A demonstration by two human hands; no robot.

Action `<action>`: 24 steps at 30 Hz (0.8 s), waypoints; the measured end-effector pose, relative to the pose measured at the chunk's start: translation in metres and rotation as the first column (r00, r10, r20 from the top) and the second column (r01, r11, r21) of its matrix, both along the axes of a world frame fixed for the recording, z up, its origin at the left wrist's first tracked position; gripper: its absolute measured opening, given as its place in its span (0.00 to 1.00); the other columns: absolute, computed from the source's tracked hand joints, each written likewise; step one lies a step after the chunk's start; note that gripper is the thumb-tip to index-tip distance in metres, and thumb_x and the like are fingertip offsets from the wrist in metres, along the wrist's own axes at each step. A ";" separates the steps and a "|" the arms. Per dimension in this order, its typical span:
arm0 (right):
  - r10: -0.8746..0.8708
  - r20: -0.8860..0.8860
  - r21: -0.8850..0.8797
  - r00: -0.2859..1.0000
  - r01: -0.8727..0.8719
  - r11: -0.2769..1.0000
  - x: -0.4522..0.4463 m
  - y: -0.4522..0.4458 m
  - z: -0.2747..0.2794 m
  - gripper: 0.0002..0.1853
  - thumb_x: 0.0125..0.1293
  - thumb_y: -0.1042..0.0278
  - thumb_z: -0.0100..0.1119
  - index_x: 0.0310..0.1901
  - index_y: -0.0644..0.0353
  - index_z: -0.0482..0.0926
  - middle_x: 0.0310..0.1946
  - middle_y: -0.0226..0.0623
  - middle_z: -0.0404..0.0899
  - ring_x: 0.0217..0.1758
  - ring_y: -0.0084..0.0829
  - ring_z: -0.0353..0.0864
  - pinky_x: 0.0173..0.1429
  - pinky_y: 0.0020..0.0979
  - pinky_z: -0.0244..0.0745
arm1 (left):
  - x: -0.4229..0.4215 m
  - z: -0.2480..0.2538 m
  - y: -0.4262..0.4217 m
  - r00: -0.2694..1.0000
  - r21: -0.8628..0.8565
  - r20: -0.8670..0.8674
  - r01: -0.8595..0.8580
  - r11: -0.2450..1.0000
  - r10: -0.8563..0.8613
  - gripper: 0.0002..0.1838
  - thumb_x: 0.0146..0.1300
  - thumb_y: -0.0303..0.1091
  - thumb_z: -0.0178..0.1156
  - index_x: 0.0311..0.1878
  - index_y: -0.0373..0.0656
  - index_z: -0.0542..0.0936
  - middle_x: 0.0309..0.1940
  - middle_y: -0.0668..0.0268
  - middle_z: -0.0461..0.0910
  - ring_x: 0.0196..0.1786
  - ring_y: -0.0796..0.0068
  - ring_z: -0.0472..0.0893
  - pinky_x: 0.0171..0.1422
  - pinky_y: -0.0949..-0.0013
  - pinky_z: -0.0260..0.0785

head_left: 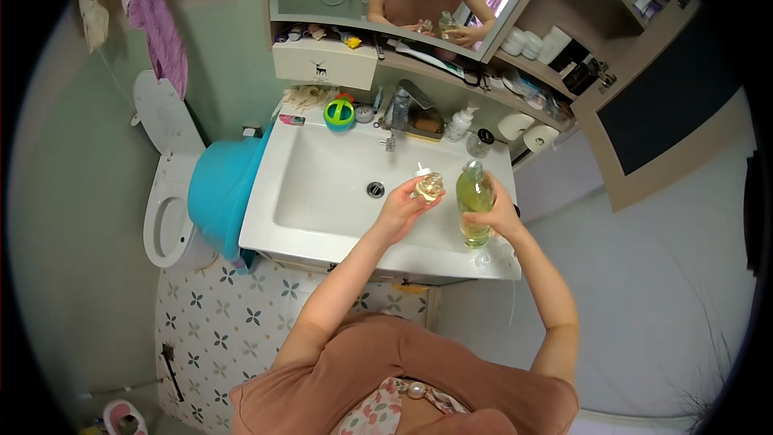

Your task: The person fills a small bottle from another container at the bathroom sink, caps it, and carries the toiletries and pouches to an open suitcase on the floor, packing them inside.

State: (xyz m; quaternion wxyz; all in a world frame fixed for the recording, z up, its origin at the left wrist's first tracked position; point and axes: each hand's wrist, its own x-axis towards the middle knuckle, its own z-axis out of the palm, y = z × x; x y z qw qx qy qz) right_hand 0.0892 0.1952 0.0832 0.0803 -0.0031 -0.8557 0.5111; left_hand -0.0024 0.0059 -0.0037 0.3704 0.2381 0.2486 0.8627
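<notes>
Here's the white washbasin [322, 231], wide across the scene; over its right side, toward the front right corner, the right hand [502, 213] has its fingers wrapped partway closed around a large clear bottle [475, 201] of yellow-green liquid; whether its base touches the basin, I can't tell. To its left, over the bowl and right of the drain [375, 190], comes the left hand [396, 211], half closed, thumb and fingers pinching a small clear bottle [430, 187] with pale liquid inside; the white nozzle top [423, 171] shows at that little one. So, progress: both bottles in hand, apart, no stream visible between them; liquid sits in each, but how much handling is done or left can't be read from this view.
</notes>
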 end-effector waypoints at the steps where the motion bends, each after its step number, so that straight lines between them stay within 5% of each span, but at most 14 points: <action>1: -0.023 0.000 -0.087 1.000 0.022 0.996 0.000 0.004 0.000 0.39 0.39 0.71 0.72 0.58 0.61 0.67 0.49 0.31 0.73 0.52 0.25 0.71 0.57 0.28 0.65 | 0.000 0.000 -0.003 1.000 -0.009 -0.003 -0.013 1.000 0.013 0.35 0.57 0.42 0.63 0.63 0.35 0.61 0.62 0.62 0.65 0.59 0.68 0.71 0.66 0.68 0.65; 3: -0.074 0.004 -0.259 0.997 0.073 0.963 -0.004 0.014 0.004 0.37 0.43 0.70 0.73 0.58 0.60 0.67 0.48 0.30 0.73 0.50 0.23 0.71 0.57 0.26 0.66 | -0.001 -0.003 -0.008 1.000 -0.026 -0.006 -0.030 0.999 0.030 0.36 0.56 0.43 0.63 0.63 0.35 0.61 0.63 0.62 0.63 0.60 0.67 0.71 0.65 0.67 0.66; 8: -0.327 -0.054 -0.015 0.944 0.326 0.945 -0.018 0.069 -0.004 0.36 0.42 0.68 0.74 0.56 0.59 0.69 0.46 0.30 0.76 0.49 0.24 0.74 0.55 0.27 0.68 | -0.001 -0.009 -0.026 0.997 -0.078 0.006 -0.080 0.994 0.081 0.38 0.54 0.46 0.64 0.63 0.35 0.62 0.65 0.60 0.61 0.59 0.66 0.72 0.63 0.66 0.69; 14: -0.604 -0.056 0.093 0.795 0.606 0.790 -0.046 0.156 -0.090 0.41 0.32 0.63 0.78 0.53 0.61 0.69 0.46 0.35 0.77 0.49 0.29 0.76 0.55 0.29 0.70 | 0.004 -0.024 -0.037 0.994 -0.124 0.070 -0.073 0.990 0.082 0.34 0.57 0.41 0.63 0.62 0.34 0.63 0.66 0.59 0.59 0.59 0.64 0.72 0.64 0.66 0.68; 24: -0.718 0.053 0.069 0.694 0.714 0.696 -0.042 0.205 -0.131 0.47 0.30 0.56 0.79 0.56 0.61 0.66 0.51 0.40 0.74 0.54 0.36 0.73 0.57 0.33 0.69 | 0.021 -0.027 -0.030 0.997 -0.137 0.081 0.010 0.991 0.001 0.33 0.51 0.40 0.67 0.57 0.34 0.68 0.66 0.58 0.59 0.53 0.68 0.76 0.58 0.70 0.73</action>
